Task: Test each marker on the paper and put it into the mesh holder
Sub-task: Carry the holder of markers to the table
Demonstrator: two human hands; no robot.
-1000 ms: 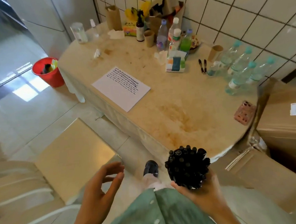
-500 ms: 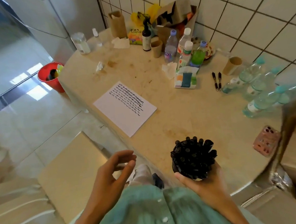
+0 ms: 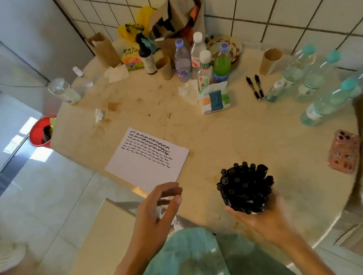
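Big beige counter (image 3: 229, 134) takes up most of the view, with bottles and clutter along the far edge by the tiled wall. The paper (image 3: 148, 160) lies toward the near left of it, top part already covered in rows of black squiggles, lower part blank.

The mesh holder (image 3: 244, 192) is at the near right, over the counter edge, resting in the right hand (image 3: 264, 215) — palm under the base, fingers curled up around the wall. It's crammed with black markers (image 3: 242, 180), caps up. I can't tell if it's touching the counter or held just above it.

The left hand (image 3: 157, 209) hovers near the paper's near corner, fingers loosely curled with thumb and forefinger close together. There's a pale blur between them, but I can't tell if it's pinching anything.

Handling guess: a full holder like that is probably top-heavy and a bit hefty, mesh is stiff but thin — support it from underneath, not by the rim. The markers themselves look light, rigid and smooth, so pinch one by the cap end and pull straight up so the neighbours don't drag out with it.
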